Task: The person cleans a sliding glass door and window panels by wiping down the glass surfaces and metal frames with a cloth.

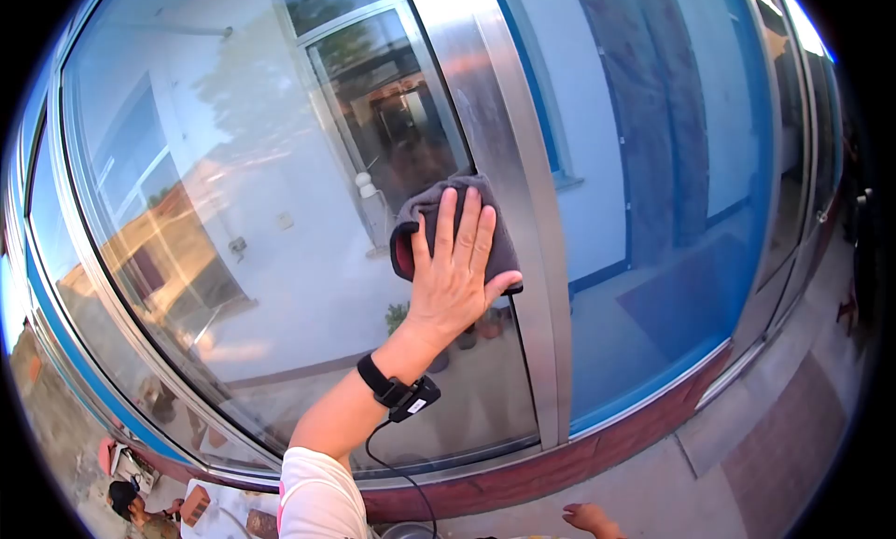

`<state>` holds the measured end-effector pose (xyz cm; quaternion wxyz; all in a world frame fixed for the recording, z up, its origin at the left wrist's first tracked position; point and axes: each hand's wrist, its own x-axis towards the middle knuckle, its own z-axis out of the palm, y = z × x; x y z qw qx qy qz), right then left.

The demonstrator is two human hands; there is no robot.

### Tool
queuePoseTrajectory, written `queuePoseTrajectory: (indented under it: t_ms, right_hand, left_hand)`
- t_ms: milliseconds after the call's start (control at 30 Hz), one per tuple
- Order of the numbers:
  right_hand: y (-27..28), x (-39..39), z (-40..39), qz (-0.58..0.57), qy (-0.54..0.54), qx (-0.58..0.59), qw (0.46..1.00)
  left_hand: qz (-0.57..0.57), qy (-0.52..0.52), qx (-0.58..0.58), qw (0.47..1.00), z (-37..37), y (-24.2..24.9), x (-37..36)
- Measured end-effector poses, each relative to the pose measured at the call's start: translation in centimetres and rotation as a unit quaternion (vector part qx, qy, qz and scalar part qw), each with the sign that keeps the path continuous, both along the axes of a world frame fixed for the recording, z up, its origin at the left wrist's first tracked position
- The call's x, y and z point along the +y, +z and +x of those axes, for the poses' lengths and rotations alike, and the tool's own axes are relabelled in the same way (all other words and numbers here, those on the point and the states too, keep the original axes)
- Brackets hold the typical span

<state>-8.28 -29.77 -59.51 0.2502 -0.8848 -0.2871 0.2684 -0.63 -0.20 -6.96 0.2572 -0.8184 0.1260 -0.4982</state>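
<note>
My left hand (451, 278) holds a folded grey cleaning cloth (501, 250) flat against the window. Its fingers are stretched upward over the cloth, and the thumb lies near the lower right corner. A dark edge and a bit of red show at the cloth's left fold. Beneath it are the glass pane (280, 287) and the edge of the upright metal frame (523, 194). Low in the view, my right hand (588, 518) hangs away from the window, fingers loosely apart, with nothing seen in it. A black strap with a small device (411, 399) sits on my left wrist.
A cable (401, 469) runs down from the wrist device. Right of the frame is a blue-edged pane (653, 287). Along the bottom runs a reddish sill (597, 455). At lower left, a person in a dark cap (126, 497) is beside a white surface with bricks (194, 506).
</note>
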Motion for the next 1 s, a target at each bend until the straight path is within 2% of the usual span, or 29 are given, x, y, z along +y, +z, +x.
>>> queuePoseTrajectory:
  t_ms: [67, 167, 300, 367, 500, 533, 600, 667, 700, 733, 767, 833, 933, 967, 1000]
  right_hand:
    - [-0.5, 0.0, 0.1, -0.017, 0.02, -0.014, 1.0]
    - [-1.0, -0.2, 0.6, -0.001, 0.022, -0.016, 1.0]
    - [1.2, 0.2, 0.6, -0.02, 0.02, -0.026, 0.999]
    - [1.9, 0.2, 0.4, -0.015, 0.006, -0.017, 1.0]
    - [0.1, -0.2, 0.2, 0.006, -0.008, -0.02, 1.0]
    - [-0.4, -0.5, 0.2, 0.01, -0.018, -0.019, 1.0]
    - [-1.5, -0.9, 0.1, 0.017, -0.033, -0.022, 0.999]
    - [-5.1, -1.2, -0.4, 0.028, -0.042, -0.032, 0.998]
    - [-4.0, -1.4, -0.7, 0.029, -0.042, -0.033, 0.998]
    - [1.3, -1.8, -1.3, 0.013, -0.036, 0.016, 0.999]
    - [4.2, -1.9, -1.4, 0.0, -0.028, 0.062, 0.998]
    - [2.6, -2.2, -1.3, 0.013, -0.017, 0.062, 0.998]
    - [0.5, -2.4, -0.9, -0.002, 0.004, 0.061, 0.998]
    - [0.3, -2.5, -0.6, -0.022, 0.016, 0.056, 0.998]
    - [0.7, -2.8, -0.4, -0.024, 0.015, 0.054, 0.998]
  left_hand:
    - [0.036, -0.001, 0.03, 0.999, -0.3, -4.0, 0.7]
    - [0.085, 0.015, 0.053, 0.995, -0.6, -2.8, 0.6]
    - [0.086, -0.024, 0.012, 0.996, -0.1, 7.5, -0.6]
    - [0.097, -0.033, -0.055, 0.993, 0.8, 14.2, -0.8]
    - [0.154, -0.052, -0.218, 0.962, 3.7, 27.2, 0.1]
    - [0.105, -0.03, -0.18, 0.978, 2.4, 28.9, -1.9]
    - [0.101, -0.026, -0.213, 0.972, 3.5, 30.9, -2.2]
    - [0.119, -0.034, -0.251, 0.96, 4.8, 30.4, -1.9]
    - [0.139, -0.038, -0.282, 0.948, 5.9, 29.4, -1.1]
    - [0.137, -0.031, -0.254, 0.957, 5.2, 26.6, -1.7]
    - [0.118, -0.047, -0.197, 0.972, 4.3, 23.4, -2.1]
    - [0.1, -0.03, -0.093, 0.99, 2.3, 17.0, -2.9]
    - [0.134, -0.018, 0.075, 0.988, 0.4, 7.2, -2.8]
    - [0.153, -0.022, 0.127, 0.98, 0.2, 5.3, -2.5]
    - [0.151, -0.022, 0.125, 0.98, 0.3, 5.3, -2.3]
